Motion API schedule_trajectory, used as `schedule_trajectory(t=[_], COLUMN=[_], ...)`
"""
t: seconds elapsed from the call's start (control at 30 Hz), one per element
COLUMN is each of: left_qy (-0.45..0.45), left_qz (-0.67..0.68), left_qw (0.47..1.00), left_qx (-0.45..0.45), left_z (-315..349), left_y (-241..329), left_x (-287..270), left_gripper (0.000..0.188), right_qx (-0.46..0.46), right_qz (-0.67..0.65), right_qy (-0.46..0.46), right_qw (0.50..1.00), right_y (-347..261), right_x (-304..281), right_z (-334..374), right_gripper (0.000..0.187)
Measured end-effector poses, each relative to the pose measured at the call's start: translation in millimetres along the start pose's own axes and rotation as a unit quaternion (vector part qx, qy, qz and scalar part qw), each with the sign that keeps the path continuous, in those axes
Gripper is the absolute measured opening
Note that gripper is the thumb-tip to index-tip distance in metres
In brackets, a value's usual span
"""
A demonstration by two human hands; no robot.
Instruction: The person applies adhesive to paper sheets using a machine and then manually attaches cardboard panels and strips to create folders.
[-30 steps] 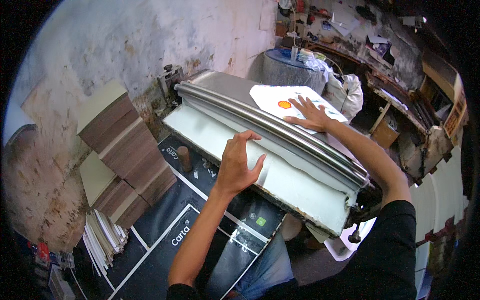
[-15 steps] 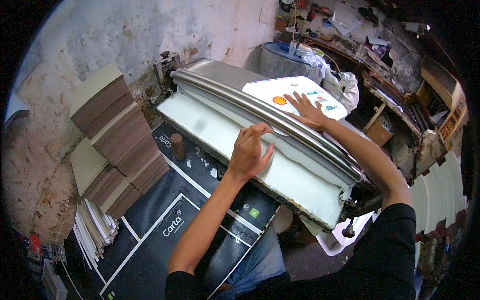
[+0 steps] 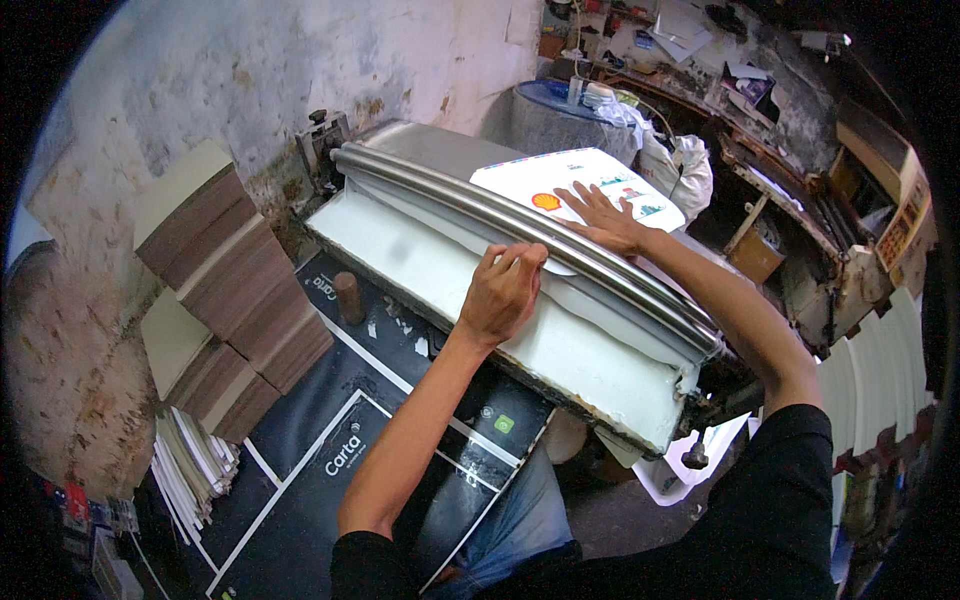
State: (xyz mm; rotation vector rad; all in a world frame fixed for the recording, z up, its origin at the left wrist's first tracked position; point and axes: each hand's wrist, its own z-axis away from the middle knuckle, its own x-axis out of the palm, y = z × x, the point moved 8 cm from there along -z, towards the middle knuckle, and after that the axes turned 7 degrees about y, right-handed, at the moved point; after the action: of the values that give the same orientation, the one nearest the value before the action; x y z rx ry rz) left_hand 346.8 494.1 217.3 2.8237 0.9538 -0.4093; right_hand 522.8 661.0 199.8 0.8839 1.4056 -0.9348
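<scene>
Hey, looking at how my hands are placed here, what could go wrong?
Your left hand is right by the metal roller; if that turns, you might get pinched.
Your right hand lies spread on the printed sheet, so uneven pressure could skew or crease it.
The white material spreads along the trough close to your left hand, so a slip could smear it onto you or the sheet.

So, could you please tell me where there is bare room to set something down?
The black table cover looks bare between the board stacks and left forearm, as does the metal top behind the roller, left of the printed sheet. It is crowded at mid-roller, near the left hand and right hand.
</scene>
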Motion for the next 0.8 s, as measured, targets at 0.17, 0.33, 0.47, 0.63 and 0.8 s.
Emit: schedule_trajectory(t=[0.17, 0.33, 0.47, 0.63, 0.8], left_qy=[-0.006, -0.014, 0.018, 0.065, 0.109], left_qz=[0.016, 0.019, 0.029, 0.049, 0.039], left_qw=[1.0, 1.0, 0.999, 0.995, 0.992], left_qx=[0.016, 0.02, 0.013, 0.057, 0.047], left_z=[-1, -2, -9, -30, -35], left_y=[4, 16, 30, 68, 85], left_x=[-15, -59, -116, -184, -260], left_gripper=[0.048, 0.052, 0.055, 0.057, 0.052], right_qx=[0.0, -0.018, -0.097, -0.233, -0.17], right_qz=[-0.147, -0.337, -0.369, -0.157, -0.104], right_qy=[-0.049, -0.095, -0.053, 0.059, 0.158], right_qw=[0.988, 0.937, 0.923, 0.958, 0.967], right_y=[-12, -41, -92, -111, -112], right_x=[-10, -36, -84, -113, -80], right_z=[9, 34, 98, 206, 243], right_gripper=[0.095, 0.099, 0.096, 0.085, 0.074])
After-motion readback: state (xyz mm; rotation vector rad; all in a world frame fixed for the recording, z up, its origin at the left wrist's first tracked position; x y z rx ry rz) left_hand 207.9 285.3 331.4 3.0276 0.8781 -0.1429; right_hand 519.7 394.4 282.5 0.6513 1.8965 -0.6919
